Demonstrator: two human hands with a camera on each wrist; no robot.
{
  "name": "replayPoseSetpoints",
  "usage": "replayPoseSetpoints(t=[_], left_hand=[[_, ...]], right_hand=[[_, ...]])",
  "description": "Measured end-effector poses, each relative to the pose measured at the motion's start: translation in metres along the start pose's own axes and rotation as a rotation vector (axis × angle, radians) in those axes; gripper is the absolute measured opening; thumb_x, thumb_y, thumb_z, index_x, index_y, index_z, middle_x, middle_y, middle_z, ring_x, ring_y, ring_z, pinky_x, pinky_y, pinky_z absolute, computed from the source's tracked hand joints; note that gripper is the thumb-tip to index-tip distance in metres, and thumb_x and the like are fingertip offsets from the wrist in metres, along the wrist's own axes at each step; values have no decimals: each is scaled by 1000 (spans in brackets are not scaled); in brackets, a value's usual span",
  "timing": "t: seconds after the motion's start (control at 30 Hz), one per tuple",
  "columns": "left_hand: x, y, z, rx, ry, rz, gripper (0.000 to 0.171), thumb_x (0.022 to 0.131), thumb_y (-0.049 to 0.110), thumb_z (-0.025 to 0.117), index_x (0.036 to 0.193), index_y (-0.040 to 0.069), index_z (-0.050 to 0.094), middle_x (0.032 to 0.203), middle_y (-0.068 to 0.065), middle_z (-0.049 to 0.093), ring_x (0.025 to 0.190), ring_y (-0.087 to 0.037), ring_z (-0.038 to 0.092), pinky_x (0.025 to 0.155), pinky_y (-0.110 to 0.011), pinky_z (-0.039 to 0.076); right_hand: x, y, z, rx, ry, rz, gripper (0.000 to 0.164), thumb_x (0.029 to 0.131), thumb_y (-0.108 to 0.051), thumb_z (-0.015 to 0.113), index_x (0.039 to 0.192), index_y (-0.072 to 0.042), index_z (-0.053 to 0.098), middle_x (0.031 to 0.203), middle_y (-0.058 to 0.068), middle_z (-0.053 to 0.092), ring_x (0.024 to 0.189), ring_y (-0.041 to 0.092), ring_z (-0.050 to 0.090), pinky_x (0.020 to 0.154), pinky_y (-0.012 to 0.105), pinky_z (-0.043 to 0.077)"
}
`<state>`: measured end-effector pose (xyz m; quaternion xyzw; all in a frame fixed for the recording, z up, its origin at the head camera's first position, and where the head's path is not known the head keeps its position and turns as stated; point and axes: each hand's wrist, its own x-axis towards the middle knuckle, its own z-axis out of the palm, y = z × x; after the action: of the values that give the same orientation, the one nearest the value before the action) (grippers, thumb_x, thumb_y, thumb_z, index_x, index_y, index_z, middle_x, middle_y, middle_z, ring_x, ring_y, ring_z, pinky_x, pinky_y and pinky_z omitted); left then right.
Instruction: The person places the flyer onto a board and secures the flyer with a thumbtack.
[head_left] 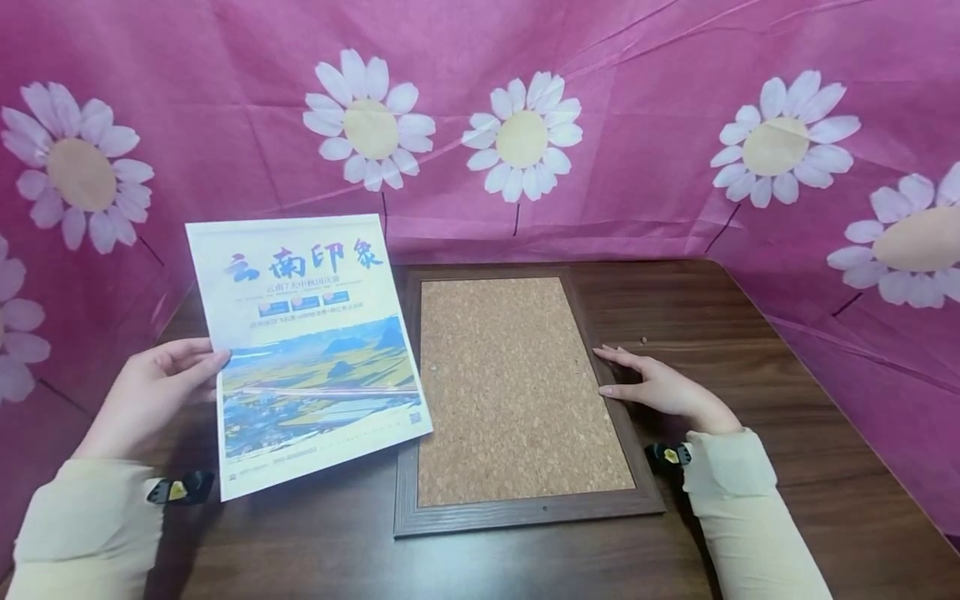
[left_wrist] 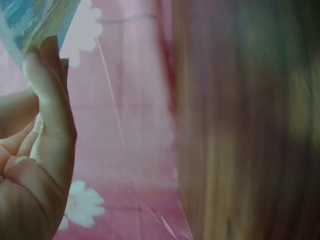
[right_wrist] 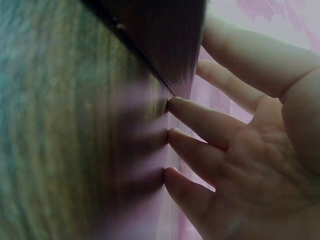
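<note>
My left hand [head_left: 153, 387] pinches a printed poster sheet [head_left: 315, 358] by its left edge, thumb in front and fingers behind. The poster has brush-style Chinese characters at the top and a landscape picture below, and it tilts in front of the left side of a brown frame [head_left: 517, 515]. Inside that frame is a cork-textured panel [head_left: 517, 392]. My right hand [head_left: 667, 393] rests at the frame's right edge with fingers spread. In the right wrist view, several fingertips [right_wrist: 172, 136] meet the tabletop beside the frame's side [right_wrist: 172, 40].
Everything stands on a dark wood-grain table [head_left: 787, 467]. A pink cloth [head_left: 637, 208] with white daisies hangs behind and along both sides. A tiny brown bit [head_left: 642, 340] lies right of the frame. Dark straps with camera mounts [head_left: 180, 489] are on both wrists.
</note>
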<state>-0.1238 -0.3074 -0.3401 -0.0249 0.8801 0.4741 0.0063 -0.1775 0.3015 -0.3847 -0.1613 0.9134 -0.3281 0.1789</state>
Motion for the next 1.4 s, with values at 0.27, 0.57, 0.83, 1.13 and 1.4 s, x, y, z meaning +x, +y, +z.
replayPoseSetpoints(t=[0.27,0.57,0.83,1.13,1.4], left_hand=[[4,24,25,-527,-14,-20,16,95,16,68,110,21,66,89,13,75,74,-7,72,60,-22,58],[11,48,55,-629,-90,-14,17,94,19,69,111,18,65,93,7,77,77,-10,73,61,-26,60],[14,59,77,-680,-110,-7,18,93,18,69,111,14,66,94,5,77,78,-12,74,62,-27,60],[18,66,96,-626,-129,-1,36,95,20,67,125,0,58,93,7,76,80,-11,74,64,-27,60],[22,68,116,-553,-176,-19,46,98,19,63,133,-9,51,92,10,75,78,-9,72,64,-26,60]], right_hand=[[-1,0,-1,-6,4,0,69,95,-32,67,151,-5,38,158,30,23,146,50,19,112,67,24],[0,1,-2,-2,-12,15,72,96,-36,65,153,-5,34,160,29,19,147,50,16,112,68,24],[0,1,-1,4,-10,21,71,95,-35,66,153,-5,35,160,29,20,147,50,17,112,68,24],[0,-2,-1,4,-17,26,70,95,-33,66,152,-5,35,159,31,21,145,51,19,110,69,27],[0,-2,-2,-6,-20,28,71,96,-34,65,153,-6,35,159,31,19,145,52,17,110,71,25]])
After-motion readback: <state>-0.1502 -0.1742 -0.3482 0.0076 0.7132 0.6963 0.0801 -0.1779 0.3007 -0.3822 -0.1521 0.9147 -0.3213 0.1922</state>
